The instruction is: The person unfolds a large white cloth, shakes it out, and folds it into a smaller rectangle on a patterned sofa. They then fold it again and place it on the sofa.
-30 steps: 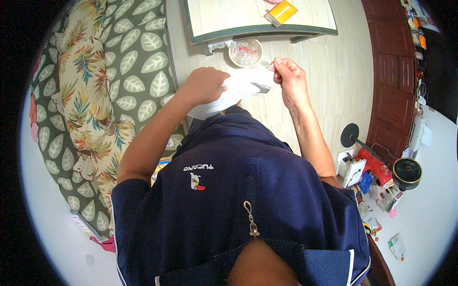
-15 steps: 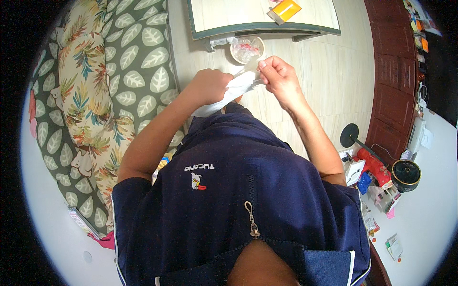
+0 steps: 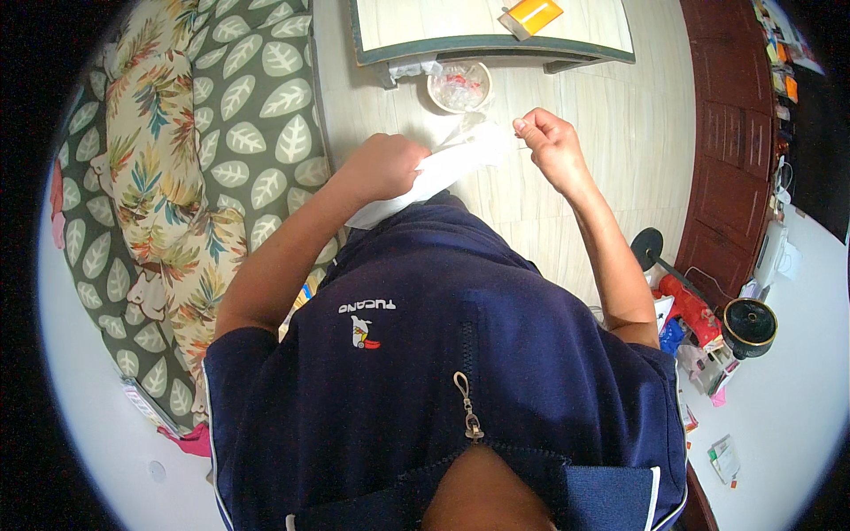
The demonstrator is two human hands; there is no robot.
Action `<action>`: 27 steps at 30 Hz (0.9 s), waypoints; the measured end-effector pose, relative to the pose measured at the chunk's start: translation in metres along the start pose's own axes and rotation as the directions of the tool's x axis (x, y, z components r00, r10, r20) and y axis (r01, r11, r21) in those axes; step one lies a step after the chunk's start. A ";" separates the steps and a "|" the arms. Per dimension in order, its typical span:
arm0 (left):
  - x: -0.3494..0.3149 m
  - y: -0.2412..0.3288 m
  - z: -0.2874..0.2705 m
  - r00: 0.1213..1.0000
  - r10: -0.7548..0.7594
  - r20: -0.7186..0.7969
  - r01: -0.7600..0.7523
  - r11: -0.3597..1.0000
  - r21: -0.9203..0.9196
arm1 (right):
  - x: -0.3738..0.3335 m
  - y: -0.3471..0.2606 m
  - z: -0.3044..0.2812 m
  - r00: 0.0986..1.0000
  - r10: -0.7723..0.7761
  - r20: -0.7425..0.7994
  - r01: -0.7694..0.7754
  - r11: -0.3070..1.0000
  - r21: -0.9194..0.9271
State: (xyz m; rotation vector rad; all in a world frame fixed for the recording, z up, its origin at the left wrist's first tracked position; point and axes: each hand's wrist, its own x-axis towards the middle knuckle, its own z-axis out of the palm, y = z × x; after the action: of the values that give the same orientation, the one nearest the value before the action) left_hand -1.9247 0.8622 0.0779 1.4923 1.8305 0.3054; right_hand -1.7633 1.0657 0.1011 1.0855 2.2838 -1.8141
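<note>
A thin white sheet, see-through toward its far end, stretches slantwise in front of my body. My left hand is closed round its middle, and the near part hangs below my fist. Whether it is plastic or paper I cannot tell. To the right of its far end is my right hand, with thumb and finger pinched together, apart from the sheet. Anything between those fingertips is too small to make out. Just beyond the sheet, a round bin stands on the floor with clear plastic and reddish scraps inside.
A low table with a dark edge stands ahead, bearing an orange box. Along the left runs a leaf-patterned sofa. Dark red cabinets line the right, with a black fan and assorted goods nearer me.
My right hand has come off the sheet's far end and moved right, its fingers still pinched. My left hand keeps its hold, and the sheet's far end now hangs loose.
</note>
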 end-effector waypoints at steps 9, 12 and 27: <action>-0.007 0.008 -0.008 1.000 0.000 0.012 0.000 1.000 0.018 | 0.001 -0.011 -0.008 0.962 -0.103 0.254 0.072 0.989 0.128; -0.007 0.010 -0.015 0.999 0.021 -0.024 -0.022 0.999 -0.045 | -0.005 -0.043 -0.007 0.919 -0.240 0.312 0.190 0.965 0.183; -0.051 0.051 -0.019 0.964 0.234 0.128 -0.224 0.971 -0.085 | -0.063 -0.057 0.034 0.846 -0.066 0.529 -0.417 0.537 0.734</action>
State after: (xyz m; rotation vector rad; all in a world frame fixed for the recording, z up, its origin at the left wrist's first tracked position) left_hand -1.8971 0.8357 0.1416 1.6372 1.5269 0.3653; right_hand -1.7584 1.0011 0.1653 0.6696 0.8907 -2.7262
